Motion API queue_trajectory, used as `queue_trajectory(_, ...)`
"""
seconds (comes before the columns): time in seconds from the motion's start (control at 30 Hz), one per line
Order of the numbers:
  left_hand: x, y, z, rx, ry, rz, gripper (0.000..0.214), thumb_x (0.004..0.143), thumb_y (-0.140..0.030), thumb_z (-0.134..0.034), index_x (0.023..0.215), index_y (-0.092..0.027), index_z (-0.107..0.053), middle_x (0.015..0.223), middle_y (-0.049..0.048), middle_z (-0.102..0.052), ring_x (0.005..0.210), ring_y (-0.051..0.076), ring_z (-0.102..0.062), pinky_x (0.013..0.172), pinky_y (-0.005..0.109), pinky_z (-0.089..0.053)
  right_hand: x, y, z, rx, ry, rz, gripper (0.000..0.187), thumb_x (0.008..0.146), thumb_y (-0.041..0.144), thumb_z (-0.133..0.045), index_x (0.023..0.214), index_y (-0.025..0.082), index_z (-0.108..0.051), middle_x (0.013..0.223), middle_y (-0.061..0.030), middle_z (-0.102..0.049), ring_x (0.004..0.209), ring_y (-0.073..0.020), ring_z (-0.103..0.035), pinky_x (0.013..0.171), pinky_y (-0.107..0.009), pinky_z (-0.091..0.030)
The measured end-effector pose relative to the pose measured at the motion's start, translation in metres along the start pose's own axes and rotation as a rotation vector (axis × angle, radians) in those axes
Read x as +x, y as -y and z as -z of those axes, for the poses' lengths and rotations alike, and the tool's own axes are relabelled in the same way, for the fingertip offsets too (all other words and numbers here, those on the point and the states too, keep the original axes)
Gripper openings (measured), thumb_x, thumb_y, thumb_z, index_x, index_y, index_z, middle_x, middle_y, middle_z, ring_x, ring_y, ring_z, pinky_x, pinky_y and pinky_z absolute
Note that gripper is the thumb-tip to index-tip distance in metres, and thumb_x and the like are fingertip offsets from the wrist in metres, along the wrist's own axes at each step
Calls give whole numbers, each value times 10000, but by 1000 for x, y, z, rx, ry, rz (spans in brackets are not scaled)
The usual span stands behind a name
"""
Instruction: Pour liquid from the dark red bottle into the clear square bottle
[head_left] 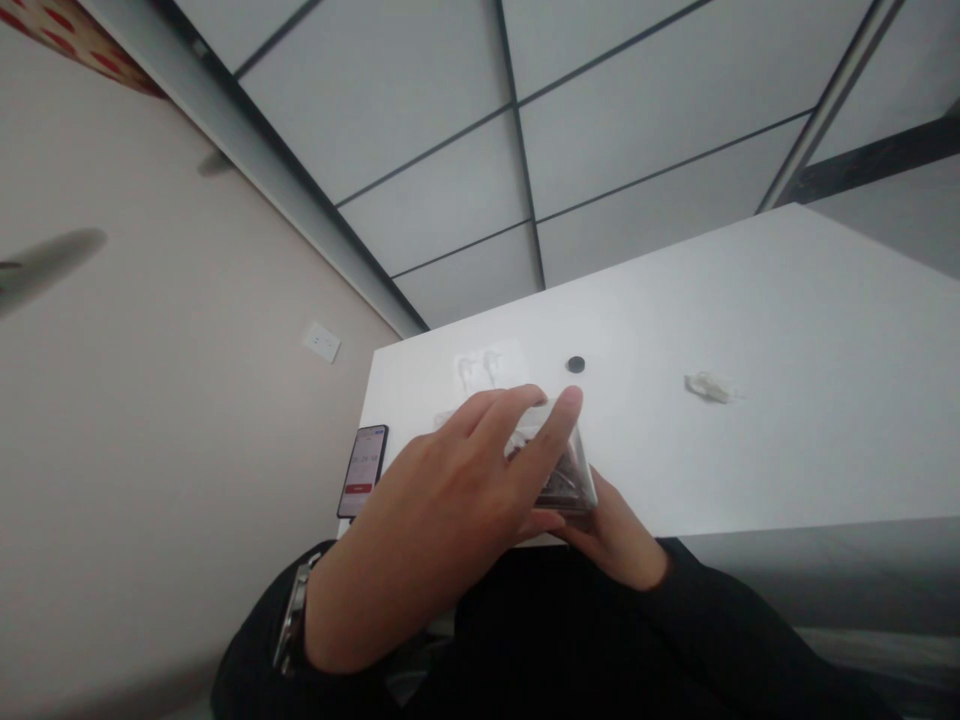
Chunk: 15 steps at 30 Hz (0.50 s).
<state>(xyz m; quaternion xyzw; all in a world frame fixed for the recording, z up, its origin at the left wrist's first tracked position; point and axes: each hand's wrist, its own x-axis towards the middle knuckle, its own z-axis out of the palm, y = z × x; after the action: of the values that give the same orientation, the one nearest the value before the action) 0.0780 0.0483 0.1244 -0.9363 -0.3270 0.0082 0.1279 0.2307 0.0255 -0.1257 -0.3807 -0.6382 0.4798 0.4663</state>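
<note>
A small clear plastic box (pixel 571 478) is held between both hands over the front edge of a white table (pixel 750 460). Dark, small contents show through its side, too blurred to name. My left hand (pixel 442 490), with a metal watch at the wrist, grips the box from above and the left, its fingers bent across the top. From below and the right, my right hand (pixel 622 535) supports the box; most of its fingers are hidden behind it. Beyond the box lies a small round black piece (pixel 575 365).
A phone (pixel 363 472) with a lit screen lies at the table's left edge. Flat white pieces with two hook-like shapes (pixel 491 366) lie behind my left hand. Crumpled clear plastic (pixel 709 387) lies to the right. Panelled sliding doors (pixel 442 130) stand behind the table, a wall at left.
</note>
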Motion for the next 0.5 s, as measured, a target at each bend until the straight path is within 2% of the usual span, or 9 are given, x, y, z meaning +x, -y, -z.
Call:
queue_trajectory(0.3, -2, 2, -2, -40, -1, 10, 770, 953, -438, -754, 1537, -79, -403, 1405, 203, -649, 1261, 348, -661, 924, 444, -657, 0, 2, 0, 54, 1, -26, 822, 891, 438, -808, 1594, 342, -393, 1609, -107, -526, 1485, -395, -501, 1224, -645, -418)
queue_trajectory(0.4, -9, 7, -6, -94, -22, 31, 688, 1018, -441, -659, 1555, -97, -400, 1423, 209, -640, 1302, 336, -645, 1021, 461, -622, 0, 1, 0, 43, 0, -19, 852, 895, 419, -808, 1614, 350, -354, 1626, -105, -508, 1494, -380, -493, 1233, -633, -408)
queue_trajectory(0.5, -20, 14, -15, -192, -47, 111, 707, 1019, -489, -636, 1586, -153, -381, 1466, 204, -615, 1340, 322, -631, 1083, 457, -590, 0, -2, 1, 19, -1, 7, 878, 898, 399, -808, 1628, 355, -322, 1642, -109, -490, 1502, -373, -485, 1241, -630, -394)
